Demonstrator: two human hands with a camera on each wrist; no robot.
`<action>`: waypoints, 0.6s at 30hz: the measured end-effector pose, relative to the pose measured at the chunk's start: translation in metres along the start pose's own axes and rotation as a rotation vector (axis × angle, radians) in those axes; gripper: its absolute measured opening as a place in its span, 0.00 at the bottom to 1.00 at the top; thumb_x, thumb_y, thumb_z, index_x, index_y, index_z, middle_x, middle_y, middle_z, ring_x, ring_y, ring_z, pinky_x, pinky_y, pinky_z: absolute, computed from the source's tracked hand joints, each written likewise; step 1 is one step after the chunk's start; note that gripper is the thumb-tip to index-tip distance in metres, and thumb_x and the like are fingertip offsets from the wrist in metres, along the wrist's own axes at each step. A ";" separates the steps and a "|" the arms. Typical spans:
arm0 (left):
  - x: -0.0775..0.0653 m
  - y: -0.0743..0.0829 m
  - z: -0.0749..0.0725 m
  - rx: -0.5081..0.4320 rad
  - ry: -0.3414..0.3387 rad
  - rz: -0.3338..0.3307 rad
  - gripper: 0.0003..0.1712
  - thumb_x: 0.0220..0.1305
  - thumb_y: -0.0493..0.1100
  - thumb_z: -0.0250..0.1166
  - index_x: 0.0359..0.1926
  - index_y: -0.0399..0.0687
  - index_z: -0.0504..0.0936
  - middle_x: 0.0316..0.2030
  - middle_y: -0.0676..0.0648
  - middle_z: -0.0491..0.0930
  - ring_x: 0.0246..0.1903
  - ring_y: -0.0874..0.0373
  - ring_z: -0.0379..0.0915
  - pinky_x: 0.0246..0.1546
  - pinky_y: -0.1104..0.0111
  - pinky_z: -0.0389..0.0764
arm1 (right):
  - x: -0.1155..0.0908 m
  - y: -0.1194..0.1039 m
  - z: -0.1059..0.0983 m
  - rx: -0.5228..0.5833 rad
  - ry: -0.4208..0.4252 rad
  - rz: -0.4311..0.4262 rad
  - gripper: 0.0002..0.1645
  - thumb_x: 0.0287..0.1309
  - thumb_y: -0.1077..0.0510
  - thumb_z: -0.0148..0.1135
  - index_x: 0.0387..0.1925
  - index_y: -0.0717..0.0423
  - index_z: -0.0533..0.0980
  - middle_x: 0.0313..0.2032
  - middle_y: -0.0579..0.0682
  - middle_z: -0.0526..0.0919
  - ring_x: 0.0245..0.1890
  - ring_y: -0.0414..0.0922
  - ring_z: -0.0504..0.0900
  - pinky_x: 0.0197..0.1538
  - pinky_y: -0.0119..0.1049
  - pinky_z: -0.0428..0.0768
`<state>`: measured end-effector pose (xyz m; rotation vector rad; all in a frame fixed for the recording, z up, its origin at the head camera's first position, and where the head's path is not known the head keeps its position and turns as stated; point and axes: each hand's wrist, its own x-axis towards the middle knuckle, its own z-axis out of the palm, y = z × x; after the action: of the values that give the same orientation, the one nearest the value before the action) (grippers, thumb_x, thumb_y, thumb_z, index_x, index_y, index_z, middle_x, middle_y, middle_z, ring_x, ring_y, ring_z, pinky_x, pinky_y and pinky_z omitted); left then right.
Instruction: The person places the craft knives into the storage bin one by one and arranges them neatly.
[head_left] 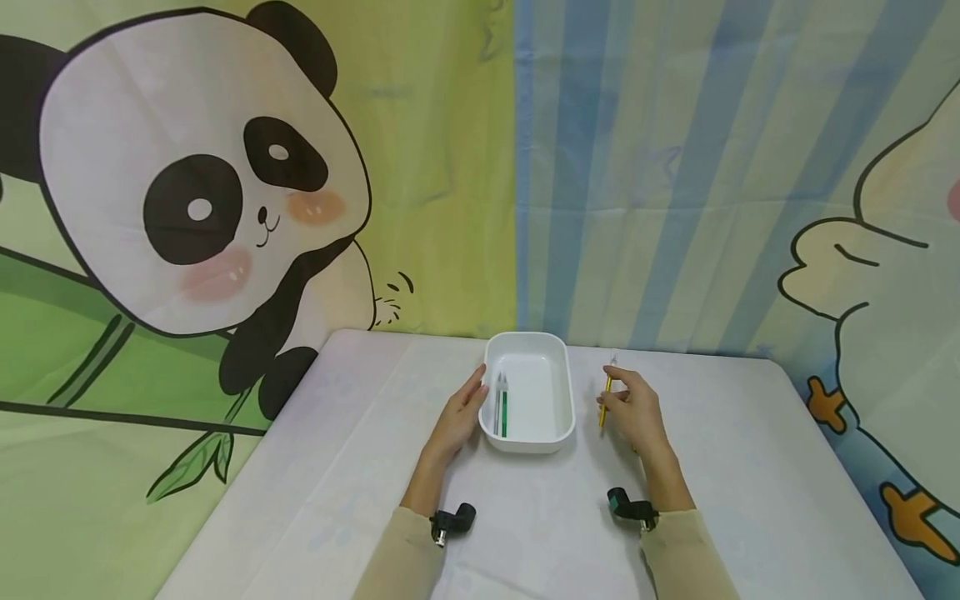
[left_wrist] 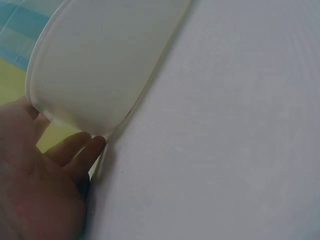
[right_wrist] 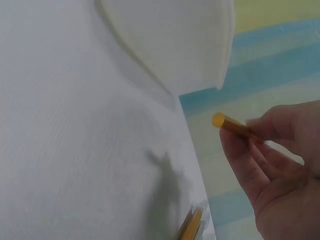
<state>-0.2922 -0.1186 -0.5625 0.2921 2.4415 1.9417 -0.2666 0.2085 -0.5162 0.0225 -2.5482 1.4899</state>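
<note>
- Backdrop (head_left: 225, 167): printed cloth hangs behind the work area, a panda print toward 10 o'clock, blue and pale stripes toward 1 o'clock.
- Surface (head_left: 360, 483): white and flat; it carries every item listed below.
- Tray (head_left: 555, 425): white plastic, rectangular with rounded corners, standing upright at the middle of the surface, at 12 o'clock from the person. It lies between the two hands.
- Tray contents: two pens lie side by side against the inner wall on the 9 o'clock side, their lengths running along the 12-to-6 line. The green pen (head_left: 504, 412) lies nearer the tray middle; the pale pen (head_left: 497, 408) lies just beside it, next to the wall. The rest of the tray floor shows bare white.
- Left hand (head_left: 459, 417): rests against the outer tray wall at 9 o'clock, fingers straight and relaxed, grip apart. The left wrist view shows the fingertips (left_wrist: 92, 147) touching the base of the wall.
- Right hand (head_left: 633, 408): held at 3 o'clock from the tray, apart from its wall, fingers curled, grip clamped on the yellow pen.
- Yellow pen (head_left: 605, 400): pinched between thumb and fingers, outside the tray. In the head view it runs roughly along the 12-to-6 line. Its blunt end (right_wrist: 218, 120) projects past the fingers.
- A second yellow item (right_wrist: 192, 225) lies on the surface at the lower edge of the right wrist view; its kind cannot be told.
</note>
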 end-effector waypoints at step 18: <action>-0.001 0.001 -0.001 -0.014 -0.003 -0.008 0.32 0.81 0.56 0.53 0.81 0.64 0.61 0.79 0.62 0.59 0.81 0.57 0.49 0.82 0.53 0.51 | 0.005 -0.022 0.024 0.304 -0.022 -0.034 0.31 0.68 0.66 0.66 0.71 0.60 0.72 0.68 0.63 0.77 0.40 0.39 0.90 0.46 0.21 0.83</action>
<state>-0.2911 -0.1194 -0.5611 0.2840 2.4218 1.9534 -0.2727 0.1766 -0.5078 0.1249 -2.2992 1.8564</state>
